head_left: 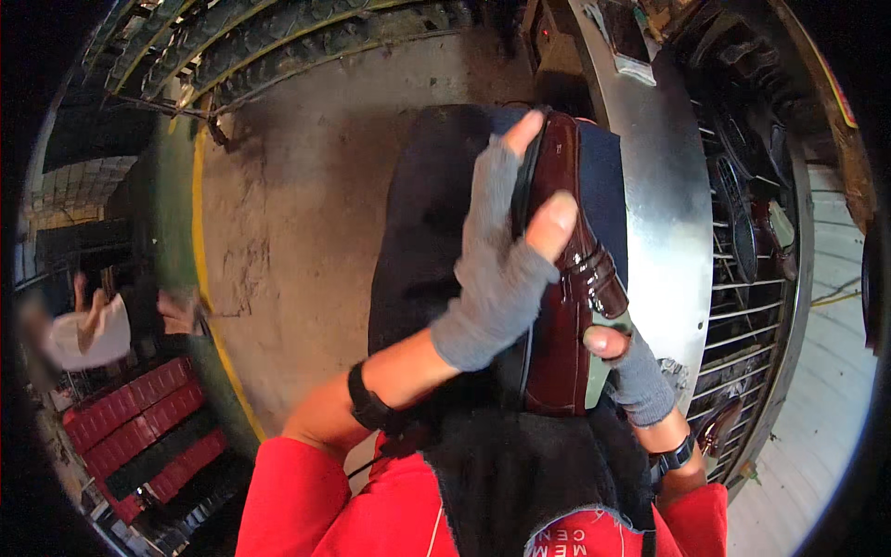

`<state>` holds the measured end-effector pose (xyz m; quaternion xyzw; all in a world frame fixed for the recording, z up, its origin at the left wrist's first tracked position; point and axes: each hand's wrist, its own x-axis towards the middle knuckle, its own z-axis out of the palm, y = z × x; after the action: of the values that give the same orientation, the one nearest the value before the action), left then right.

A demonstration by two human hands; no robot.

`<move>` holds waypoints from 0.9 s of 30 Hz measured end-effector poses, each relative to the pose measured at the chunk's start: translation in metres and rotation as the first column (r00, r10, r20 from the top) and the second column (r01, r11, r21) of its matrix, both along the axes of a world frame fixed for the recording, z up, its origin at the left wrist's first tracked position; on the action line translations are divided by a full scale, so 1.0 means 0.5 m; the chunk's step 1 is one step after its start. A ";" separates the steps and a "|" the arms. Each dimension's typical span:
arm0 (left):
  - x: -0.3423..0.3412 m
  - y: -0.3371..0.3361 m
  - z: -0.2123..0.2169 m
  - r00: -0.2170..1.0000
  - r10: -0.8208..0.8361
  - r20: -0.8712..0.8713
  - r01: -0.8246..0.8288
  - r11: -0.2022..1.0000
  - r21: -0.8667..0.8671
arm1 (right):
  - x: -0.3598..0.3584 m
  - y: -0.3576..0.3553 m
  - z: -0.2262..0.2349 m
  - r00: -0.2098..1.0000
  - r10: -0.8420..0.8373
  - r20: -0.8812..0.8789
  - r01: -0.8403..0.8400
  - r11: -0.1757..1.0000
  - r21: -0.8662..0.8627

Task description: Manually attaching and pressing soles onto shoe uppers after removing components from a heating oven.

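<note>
A glossy dark burgundy leather shoe with a strap across its instep lies on its side over my lap, toe pointing away from me. My left hand, in a grey fingerless glove, grips it along the sole side. Its thumb presses on the upper and its fingertips reach toward the toe. At the shoe's opening, where pale green lining shows, my right hand holds the edge with the thumb visible. This hand wears a similar grey glove, and its other fingers are mostly hidden.
Dark cloth covers my lap. Close on the right runs a metal bench, with a barred rack of dark shoes beyond it. Shelving stands at the far left. Another person's pale sleeve shows near red crates.
</note>
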<state>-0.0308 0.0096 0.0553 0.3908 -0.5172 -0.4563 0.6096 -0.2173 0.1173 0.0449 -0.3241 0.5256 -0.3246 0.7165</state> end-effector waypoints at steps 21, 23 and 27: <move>0.042 0.005 -0.195 0.941 -0.312 -0.131 0.334 0.791 0.512 | 0.068 -0.222 -0.110 0.897 -0.243 0.370 0.294 0.952 -0.087; 0.047 0.002 -0.197 0.933 -0.319 -0.168 0.360 0.799 0.481 | 0.070 -0.222 -0.095 0.904 -0.239 0.356 0.291 0.951 -0.102; 0.060 -0.023 -0.130 0.930 -0.348 0.120 0.280 0.880 0.385 | 0.057 -0.195 -0.124 0.959 -0.282 0.026 0.279 0.924 -0.261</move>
<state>-0.0007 -0.0019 -0.0099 0.4474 -0.5359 -0.5980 0.3939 -0.1888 0.0196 -0.0173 -0.3393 0.5233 -0.4883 0.6105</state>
